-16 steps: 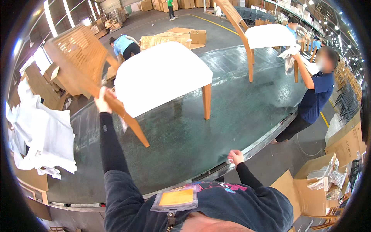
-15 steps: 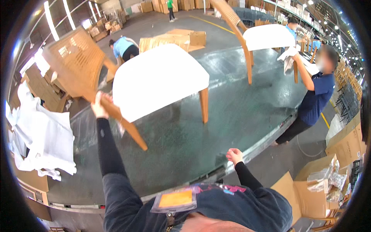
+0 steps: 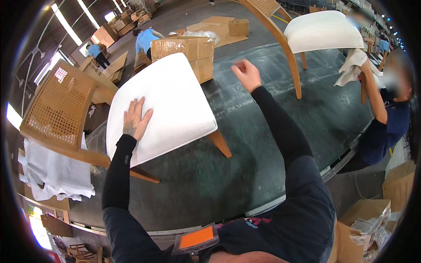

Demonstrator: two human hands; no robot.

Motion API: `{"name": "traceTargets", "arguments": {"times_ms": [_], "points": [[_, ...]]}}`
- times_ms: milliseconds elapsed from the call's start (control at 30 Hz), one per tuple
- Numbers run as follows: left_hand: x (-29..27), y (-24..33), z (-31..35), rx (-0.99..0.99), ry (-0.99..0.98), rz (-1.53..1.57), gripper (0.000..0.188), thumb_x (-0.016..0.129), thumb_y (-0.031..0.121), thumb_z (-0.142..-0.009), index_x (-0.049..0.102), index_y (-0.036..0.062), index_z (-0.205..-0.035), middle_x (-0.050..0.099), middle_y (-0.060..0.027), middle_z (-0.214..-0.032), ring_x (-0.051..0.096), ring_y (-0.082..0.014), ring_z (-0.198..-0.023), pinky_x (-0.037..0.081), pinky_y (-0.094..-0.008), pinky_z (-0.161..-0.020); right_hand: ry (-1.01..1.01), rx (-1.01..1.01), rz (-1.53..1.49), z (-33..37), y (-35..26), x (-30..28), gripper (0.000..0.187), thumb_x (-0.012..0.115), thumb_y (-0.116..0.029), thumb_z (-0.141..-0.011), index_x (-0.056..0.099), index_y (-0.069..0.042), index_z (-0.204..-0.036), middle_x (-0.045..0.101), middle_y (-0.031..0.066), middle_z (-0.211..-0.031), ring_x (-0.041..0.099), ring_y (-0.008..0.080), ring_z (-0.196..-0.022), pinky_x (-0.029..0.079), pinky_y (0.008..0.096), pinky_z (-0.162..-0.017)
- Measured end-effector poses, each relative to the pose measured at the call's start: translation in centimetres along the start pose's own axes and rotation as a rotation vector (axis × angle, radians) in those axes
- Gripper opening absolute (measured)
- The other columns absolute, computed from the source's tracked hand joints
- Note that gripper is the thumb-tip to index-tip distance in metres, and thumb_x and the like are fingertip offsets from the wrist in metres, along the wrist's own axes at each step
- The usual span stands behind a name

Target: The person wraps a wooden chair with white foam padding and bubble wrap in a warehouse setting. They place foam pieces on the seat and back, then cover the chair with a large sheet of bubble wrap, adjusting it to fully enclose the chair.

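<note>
A wooden chair with a white upholstered seat (image 3: 175, 94) and a woven cane backrest (image 3: 59, 105) stands tilted in view on the dark green work surface (image 3: 210, 184). My left hand (image 3: 137, 120) lies flat on the left part of the seat, fingers spread. Over the surface to the right of the seat, my right hand (image 3: 247, 75) is raised with its fingers curled in, and nothing shows in it. A second similar chair (image 3: 324, 33) stands at the far right, where a co-worker's hand holds a white cloth (image 3: 352, 67) against it.
Beyond the seat stands a taped cardboard box (image 3: 186, 52). White sheeting (image 3: 57, 166) hangs at the left edge. The co-worker in dark blue (image 3: 381, 127) is at the right; an open carton with clear plastic (image 3: 370, 223) sits lower right. People in light blue work farther back.
My left hand has gone from the chair's wooden frame to the seat top. The right hand has risen forward from the near edge. The near chair has turned, its backrest now lower left.
</note>
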State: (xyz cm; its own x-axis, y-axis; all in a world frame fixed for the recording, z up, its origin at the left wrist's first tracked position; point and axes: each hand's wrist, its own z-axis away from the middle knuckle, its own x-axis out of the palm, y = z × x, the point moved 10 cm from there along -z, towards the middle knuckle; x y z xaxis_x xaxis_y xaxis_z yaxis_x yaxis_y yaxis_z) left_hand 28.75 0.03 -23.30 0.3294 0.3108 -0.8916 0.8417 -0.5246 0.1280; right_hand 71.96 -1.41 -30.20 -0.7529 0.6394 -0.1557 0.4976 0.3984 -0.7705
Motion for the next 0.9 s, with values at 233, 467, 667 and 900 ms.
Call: {"name": "traceTargets", "arguments": {"times_ms": [233,467,667,900], "points": [[1.7,0.5,-1.0,0.052,-0.090,-0.017,0.066,0.051,0.045,-0.091,0.042,0.0069,-0.145,0.037,-0.0232,-0.151,0.030,-0.0391,-0.142,0.019,-0.0534,-0.116,-0.209,-0.059,0.357,-16.1,5.4,14.1,0.070,0.072,-0.053,-0.077,0.058,-0.002,-0.123,0.067,0.0174,-0.111,0.064,0.0311,-0.105,0.050,0.0413,-0.091],[2.0,0.0,-1.2,0.011,-0.121,-0.045,0.073,0.049,0.044,-0.083,0.044,0.0012,-0.141,0.039,-0.0244,-0.148,0.033,-0.0428,-0.139,0.022,-0.0565,-0.114,-0.365,-0.217,0.570,-23.6,8.4,30.4,0.101,0.070,-0.064,-0.073,0.039,0.004,-0.141,0.050,0.0267,-0.138,0.050,0.0407,-0.126,0.041,0.0464,-0.106],[2.6,-0.6,-2.0,0.039,-0.113,-0.063,0.072,0.041,0.051,-0.087,0.046,0.0025,-0.140,0.038,-0.0239,-0.149,0.033,-0.0413,-0.140,0.022,-0.0587,-0.113,-0.297,-0.346,0.703,-27.4,11.5,35.0,0.112,0.076,-0.059,-0.070,0.026,0.004,-0.148,0.049,0.0240,-0.141,0.044,0.0359,-0.134,0.030,0.0474,-0.115],[2.7,-1.7,-1.5,-0.007,-0.111,-0.057,0.074,0.039,0.055,-0.088,0.047,0.0021,-0.139,0.040,-0.0235,-0.148,0.034,-0.0408,-0.140,0.023,-0.0571,-0.113,-0.629,-0.034,0.776,-21.6,13.8,38.9,0.062,0.064,-0.064,-0.076,0.074,-0.012,-0.107,0.071,0.0109,-0.112,0.063,0.0287,-0.114,0.038,0.0514,-0.101]]}}
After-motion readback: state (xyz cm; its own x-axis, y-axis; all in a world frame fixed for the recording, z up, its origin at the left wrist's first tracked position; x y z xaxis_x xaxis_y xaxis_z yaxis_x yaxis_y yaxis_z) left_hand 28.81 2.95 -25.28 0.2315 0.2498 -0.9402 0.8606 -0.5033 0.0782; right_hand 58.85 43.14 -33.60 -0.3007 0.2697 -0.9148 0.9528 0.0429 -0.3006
